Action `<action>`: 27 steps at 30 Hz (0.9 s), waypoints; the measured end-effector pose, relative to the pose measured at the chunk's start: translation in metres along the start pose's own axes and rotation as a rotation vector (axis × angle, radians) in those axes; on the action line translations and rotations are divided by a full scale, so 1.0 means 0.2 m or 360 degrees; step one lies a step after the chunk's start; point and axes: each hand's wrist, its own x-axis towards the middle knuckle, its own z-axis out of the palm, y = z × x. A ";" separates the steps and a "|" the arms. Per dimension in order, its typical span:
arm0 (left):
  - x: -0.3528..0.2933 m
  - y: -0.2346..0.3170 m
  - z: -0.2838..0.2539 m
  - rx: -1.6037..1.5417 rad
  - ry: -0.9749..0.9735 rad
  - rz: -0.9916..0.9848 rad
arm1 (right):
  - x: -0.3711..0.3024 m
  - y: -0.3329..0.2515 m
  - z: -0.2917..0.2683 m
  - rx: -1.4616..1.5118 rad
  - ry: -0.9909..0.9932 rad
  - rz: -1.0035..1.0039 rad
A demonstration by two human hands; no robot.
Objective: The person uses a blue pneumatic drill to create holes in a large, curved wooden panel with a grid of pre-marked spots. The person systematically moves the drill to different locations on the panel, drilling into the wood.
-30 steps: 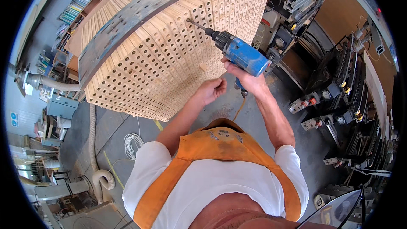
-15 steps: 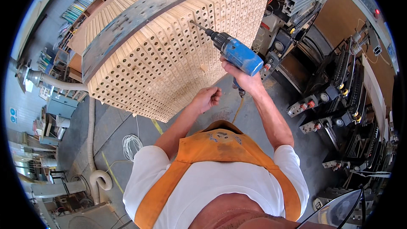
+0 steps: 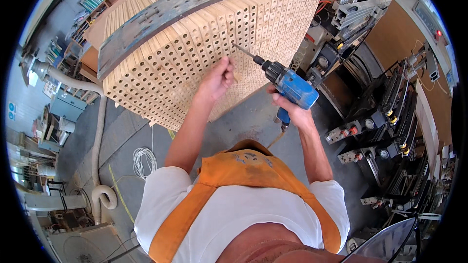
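Note:
In my right hand (image 3: 292, 109) is a blue power drill (image 3: 295, 87), fingers wrapped round its grip, with a yellowish line running down from its base. Its long bit (image 3: 243, 50) reaches up and left, the tip at the face of a big stack of pale wooden boards (image 3: 170, 75) full of rows of round holes. Whether the tip is inside a hole, I cannot tell. My left hand (image 3: 218, 79) is raised before the same face, just below and left of the bit. Its fingers are curled together; anything held in them is hidden.
A dark, worn plank (image 3: 161, 17) lies on top of the stack. Black machinery with gauges (image 3: 370, 122) fills the right side. At left, a ribbed hose (image 3: 100, 136) runs down to the floor, near a coil of white cable (image 3: 144, 161) and a yellow floor line (image 3: 120, 192).
My left hand has risen from below the stack's face to near the drill bit. The drill has shifted right and down in view, its tip now at a lower row of holes.

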 end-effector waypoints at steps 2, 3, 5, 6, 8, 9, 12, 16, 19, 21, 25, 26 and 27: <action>0.02 0.10 0.12 -0.0082 0.0108 0.0097 | -0.01 0.04 -0.04 0.0108 -0.0034 0.0025; 0.03 0.13 0.14 -0.0058 0.0079 0.0080 | -0.02 0.06 -0.06 0.0135 -0.0062 0.0039; 0.04 0.17 0.16 -0.0010 0.0020 0.0046 | -0.02 0.09 -0.09 0.0188 -0.0119 0.0067; 0.04 0.18 0.15 0.0006 -0.0056 0.0008 | -0.03 0.09 -0.11 0.0226 -0.0155 0.0073; 0.05 0.19 0.11 0.0039 -0.0205 -0.0068 | -0.02 0.09 -0.14 0.0301 -0.0227 0.0085; 0.04 0.20 0.11 0.0213 -0.0202 -0.0081 | -0.03 0.09 -0.15 0.0314 -0.0212 0.0104; 0.04 0.23 0.12 0.0616 -0.0196 -0.0139 | -0.03 0.12 -0.17 0.0325 -0.0189 0.0140; 0.06 0.24 0.11 0.0803 -0.0163 -0.0224 | -0.03 0.18 -0.19 0.0323 -0.0196 0.0180; 0.10 0.22 0.12 0.0972 -0.0068 -0.0277 | -0.06 0.23 -0.18 -0.0291 -0.0182 -0.0184; 0.11 0.23 0.10 0.0924 -0.0113 -0.0323 | -0.07 0.23 -0.15 -0.0397 -0.0169 -0.0283; 0.10 0.24 0.07 0.0632 -0.0302 -0.0320 | -0.07 0.24 -0.11 0.0333 -0.0142 0.0099; 0.10 0.23 0.08 0.0600 -0.0314 -0.0296 | -0.07 0.28 -0.12 0.0325 -0.0137 0.0097; 0.10 0.22 0.10 0.0587 -0.0265 -0.0264 | -0.06 0.28 -0.11 0.0318 -0.0140 0.0089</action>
